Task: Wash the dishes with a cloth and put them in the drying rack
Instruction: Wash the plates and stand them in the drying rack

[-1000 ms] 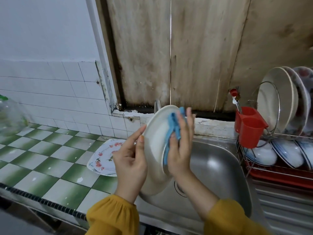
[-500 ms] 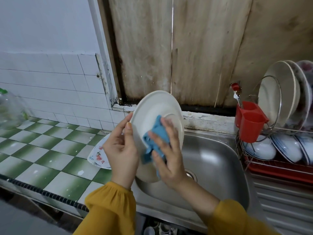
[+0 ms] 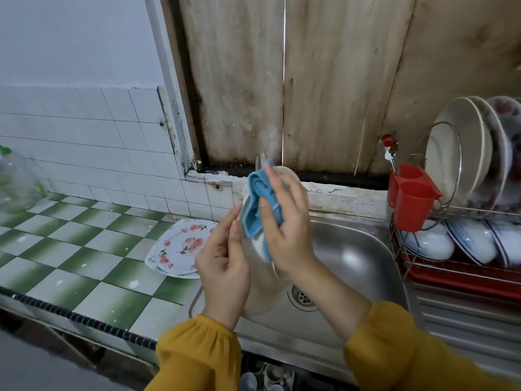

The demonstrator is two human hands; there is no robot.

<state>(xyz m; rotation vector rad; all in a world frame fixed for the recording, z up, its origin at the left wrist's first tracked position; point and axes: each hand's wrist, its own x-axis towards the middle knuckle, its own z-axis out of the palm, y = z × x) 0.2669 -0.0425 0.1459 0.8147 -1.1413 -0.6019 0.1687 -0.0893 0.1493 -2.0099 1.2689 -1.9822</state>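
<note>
I hold a white plate [image 3: 260, 289] nearly edge-on above the steel sink [image 3: 358, 258]. My left hand [image 3: 225, 263] grips its left rim. My right hand [image 3: 284, 221] presses a folded blue cloth [image 3: 258, 210] against the plate's upper part, fingers curled round the cloth. Most of the plate is hidden behind my hands and is blurred. At the right stands the wire drying rack [image 3: 456, 210] with upright plates [image 3: 462, 153] and several bowls [image 3: 428, 241] below.
A flowered square plate [image 3: 180, 246] lies on the green-and-white tiled counter [image 3: 84, 244] left of the sink. Red cutlery cups [image 3: 411, 201] hang on the rack's left side. A clear jar [image 3: 14, 182] stands far left. The drain [image 3: 303, 297] is in the basin.
The plate has turned from facing me to nearly edge-on and dropped lower over the sink. My right hand with the cloth has moved up to the plate's top.
</note>
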